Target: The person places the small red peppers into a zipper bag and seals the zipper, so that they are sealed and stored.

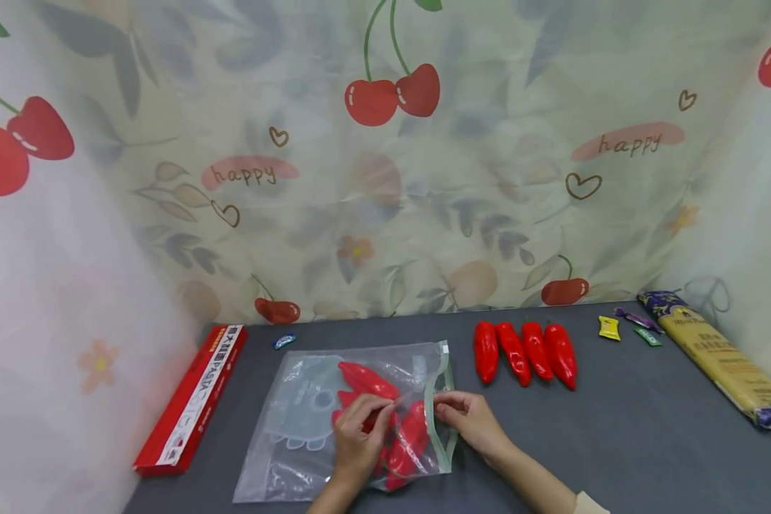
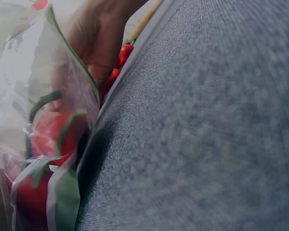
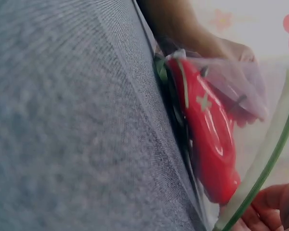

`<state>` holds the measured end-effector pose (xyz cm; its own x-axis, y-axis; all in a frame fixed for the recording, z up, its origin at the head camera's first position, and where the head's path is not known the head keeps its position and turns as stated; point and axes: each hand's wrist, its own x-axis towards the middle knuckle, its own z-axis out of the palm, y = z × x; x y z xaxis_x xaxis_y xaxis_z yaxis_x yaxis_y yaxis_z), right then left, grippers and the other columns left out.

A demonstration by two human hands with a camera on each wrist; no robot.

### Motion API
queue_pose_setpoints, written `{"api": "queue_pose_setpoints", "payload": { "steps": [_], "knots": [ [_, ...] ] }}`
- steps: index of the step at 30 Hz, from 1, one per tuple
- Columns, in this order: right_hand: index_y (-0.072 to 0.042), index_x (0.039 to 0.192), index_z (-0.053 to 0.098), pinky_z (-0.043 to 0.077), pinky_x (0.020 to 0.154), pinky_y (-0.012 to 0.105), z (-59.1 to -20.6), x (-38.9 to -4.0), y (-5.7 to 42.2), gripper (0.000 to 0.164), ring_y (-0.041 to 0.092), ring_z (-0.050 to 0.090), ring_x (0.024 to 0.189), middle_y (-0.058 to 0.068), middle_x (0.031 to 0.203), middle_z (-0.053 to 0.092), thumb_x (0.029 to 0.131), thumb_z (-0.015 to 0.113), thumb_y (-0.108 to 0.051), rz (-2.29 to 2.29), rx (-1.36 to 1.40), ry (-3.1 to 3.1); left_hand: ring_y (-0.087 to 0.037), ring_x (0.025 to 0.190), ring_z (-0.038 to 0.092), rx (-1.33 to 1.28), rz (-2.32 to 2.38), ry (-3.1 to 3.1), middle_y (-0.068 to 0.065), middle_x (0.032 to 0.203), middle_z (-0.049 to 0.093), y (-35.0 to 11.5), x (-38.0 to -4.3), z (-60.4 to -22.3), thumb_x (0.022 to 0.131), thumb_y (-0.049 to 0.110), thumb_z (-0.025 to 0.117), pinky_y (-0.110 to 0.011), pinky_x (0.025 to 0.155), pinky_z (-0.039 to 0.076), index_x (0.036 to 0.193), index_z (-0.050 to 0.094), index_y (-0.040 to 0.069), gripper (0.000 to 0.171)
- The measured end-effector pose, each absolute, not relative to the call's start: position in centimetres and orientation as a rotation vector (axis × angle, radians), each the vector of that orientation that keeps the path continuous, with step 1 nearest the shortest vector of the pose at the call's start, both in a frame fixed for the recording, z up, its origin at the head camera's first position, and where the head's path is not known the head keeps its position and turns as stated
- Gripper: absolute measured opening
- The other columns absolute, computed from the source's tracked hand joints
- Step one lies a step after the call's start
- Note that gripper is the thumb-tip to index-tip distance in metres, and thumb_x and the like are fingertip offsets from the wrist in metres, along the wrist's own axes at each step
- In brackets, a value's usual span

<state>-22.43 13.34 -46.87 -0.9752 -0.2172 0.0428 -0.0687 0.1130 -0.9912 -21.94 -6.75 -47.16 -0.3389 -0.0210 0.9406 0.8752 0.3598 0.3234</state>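
Note:
A clear zip bag (image 1: 295, 467) with a pale green zip edge lies in front of me, its mouth toward the right. Several shiny red chili peppers (image 1: 407, 442) are inside it; green stems show through the film in the left wrist view. My left hand (image 1: 358, 437) lies over the bag above the peppers, thumb and forefinger pinching the upper film. With its fingertips, my right hand (image 1: 475, 422) pinches the zip edge (image 3: 262, 175) at the mouth. Beyond the bag, several more red peppers (image 1: 535, 350) lie in a row on the dark table.
At the left stands a long red pasta box (image 1: 189, 400), with a small blue wrapped candy (image 1: 284, 341) near it. Yellow (image 1: 609, 328), purple and green wrapped candies lie at the back right beside a yellow pasta pack (image 1: 719, 357). A cherry-patterned curtain (image 1: 424, 200) encloses the table.

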Motion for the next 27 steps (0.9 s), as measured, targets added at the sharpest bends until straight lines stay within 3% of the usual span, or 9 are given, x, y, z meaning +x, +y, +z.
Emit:
{"api": "queue_pose_setpoints", "payload": {
  "steps": [5,13,20,23,27],
  "knots": [
    [0.013,0.114,0.055,0.051,0.074,0.017,-47.0,-22.6,14.1,0.036,0.003,0.063,0.086,0.025,0.107,0.064,0.085,0.061,-0.006,-1.946,-0.419,2.214,-0.018,0.063,0.061,-0.786,-1.149,-1.636,-0.011,0.070,0.063,-6.5,-21.0,-45.6,0.062,-0.016,0.071,-0.020,0.061,0.048,0.078,0.066,-0.003,0.022],
    [0.012,0.104,0.062,0.050,0.074,0.015,-47.2,-22.7,15.2,0.025,0.003,0.064,0.085,0.030,0.103,0.063,0.086,0.059,-0.005,-1.904,-0.564,2.273,-0.018,0.060,0.059,-0.727,-1.155,-1.646,-0.011,0.070,0.063,-6.4,-20.5,-45.3,0.060,-0.019,0.070,-0.021,0.058,0.048,0.078,0.066,-0.004,0.024],
    [0.016,0.114,0.053,0.053,0.079,0.022,-46.6,-23.6,16.7,0.034,0.010,0.067,0.091,0.032,0.112,0.059,0.087,0.057,-0.003,-2.093,-0.328,2.207,-0.016,0.062,0.060,-0.708,-1.118,-1.604,-0.009,0.070,0.063,-6.5,-21.7,-47.0,0.060,-0.016,0.072,-0.020,0.061,0.048,0.079,0.067,-0.001,0.025],
    [0.014,0.121,0.049,0.052,0.082,0.024,-45.9,-24.5,18.0,0.038,0.011,0.066,0.094,0.024,0.114,0.061,0.089,0.056,-0.005,-2.192,-0.194,2.208,-0.016,0.063,0.060,-0.711,-1.115,-1.595,-0.008,0.071,0.064,-6.6,-22.2,-47.8,0.061,-0.013,0.072,-0.019,0.062,0.048,0.080,0.067,0.000,0.024],
    [0.012,0.128,0.044,0.051,0.084,0.022,-45.2,-25.5,19.6,0.045,0.007,0.066,0.095,0.002,0.107,0.068,0.090,0.056,-0.009,-2.297,-0.102,2.183,-0.016,0.063,0.060,-0.721,-1.116,-1.586,-0.009,0.071,0.064,-6.7,-22.0,-47.2,0.060,-0.014,0.072,-0.021,0.061,0.048,0.079,0.067,-0.002,0.023]
  ]
}}
